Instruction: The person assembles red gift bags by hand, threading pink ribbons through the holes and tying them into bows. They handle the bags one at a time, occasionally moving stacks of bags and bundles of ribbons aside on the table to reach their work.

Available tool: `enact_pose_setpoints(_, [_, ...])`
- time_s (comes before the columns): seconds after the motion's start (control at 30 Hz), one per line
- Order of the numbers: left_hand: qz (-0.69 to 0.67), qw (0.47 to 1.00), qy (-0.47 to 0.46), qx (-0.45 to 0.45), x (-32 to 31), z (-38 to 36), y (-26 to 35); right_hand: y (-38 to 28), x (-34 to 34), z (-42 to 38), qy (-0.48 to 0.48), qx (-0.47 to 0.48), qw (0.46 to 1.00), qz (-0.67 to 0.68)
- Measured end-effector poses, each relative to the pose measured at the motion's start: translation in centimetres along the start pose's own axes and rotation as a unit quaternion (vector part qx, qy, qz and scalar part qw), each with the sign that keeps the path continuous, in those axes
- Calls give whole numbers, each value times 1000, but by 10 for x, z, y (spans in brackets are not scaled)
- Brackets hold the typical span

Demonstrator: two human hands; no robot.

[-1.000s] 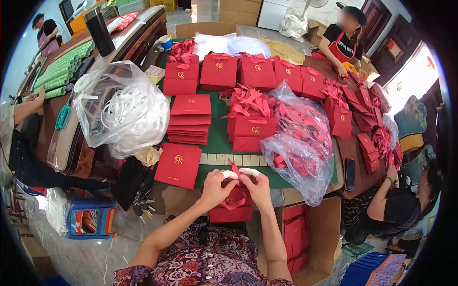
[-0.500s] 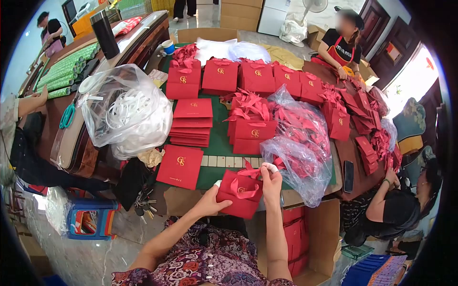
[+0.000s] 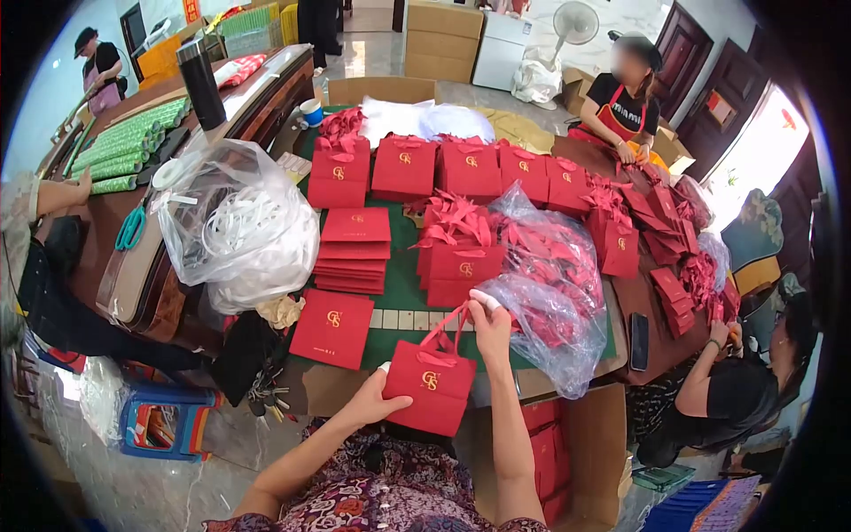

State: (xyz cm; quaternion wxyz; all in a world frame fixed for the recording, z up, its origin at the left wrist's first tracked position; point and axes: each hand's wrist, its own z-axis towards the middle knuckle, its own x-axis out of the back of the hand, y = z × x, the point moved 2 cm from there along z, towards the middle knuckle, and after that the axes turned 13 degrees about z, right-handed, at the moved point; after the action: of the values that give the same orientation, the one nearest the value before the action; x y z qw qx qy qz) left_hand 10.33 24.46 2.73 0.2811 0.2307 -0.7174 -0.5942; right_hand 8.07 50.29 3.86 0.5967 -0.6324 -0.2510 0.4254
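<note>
A small red gift bag (image 3: 429, 390) with a gold monogram is held in front of my body at the table's near edge. My left hand (image 3: 376, 401) grips its left side, thumb on the front face. My right hand (image 3: 491, 326) pinches the bag's red ribbon handle (image 3: 446, 332) above its right corner and pulls it upward. White coverings show on some fingertips. Flat red bags (image 3: 331, 330) lie to the left, with a stack (image 3: 353, 257) behind them. Beyond my hands stand bags (image 3: 461, 270) with ribbons piled on top.
Rows of finished-looking red bags (image 3: 403, 168) stand at the back. A clear plastic bag of red ribbons (image 3: 558, 275) lies right, one of white cord (image 3: 244, 222) left. A phone (image 3: 638, 341) and open carton (image 3: 603, 452) are at right. Co-workers sit along the right side.
My right hand has drawn the ribbon handle up into a taut loop. The bag has turned more upright, its monogram facing me, and moved slightly left.
</note>
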Motion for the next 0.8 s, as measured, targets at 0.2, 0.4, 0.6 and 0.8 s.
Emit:
enact_pose_setpoints(0.2, [-153, 981, 110, -43, 40, 47, 48, -7, 20, -41, 44, 91, 984, -145])
enact_pose_setpoints(0.4, [-31, 954, 236, -182, 67, 141, 56, -6, 24, -65, 58, 117, 973, -192])
enact_pose_setpoints(0.6, [-41, 946, 259, -191, 36, 169, 27, -18, 25, -24, 146, 109, 957, -226])
enact_pose_setpoints(0.8, [171, 950, 244, -94, 30, 157, 5, -2, 36, 21, 176, 22, 983, 45])
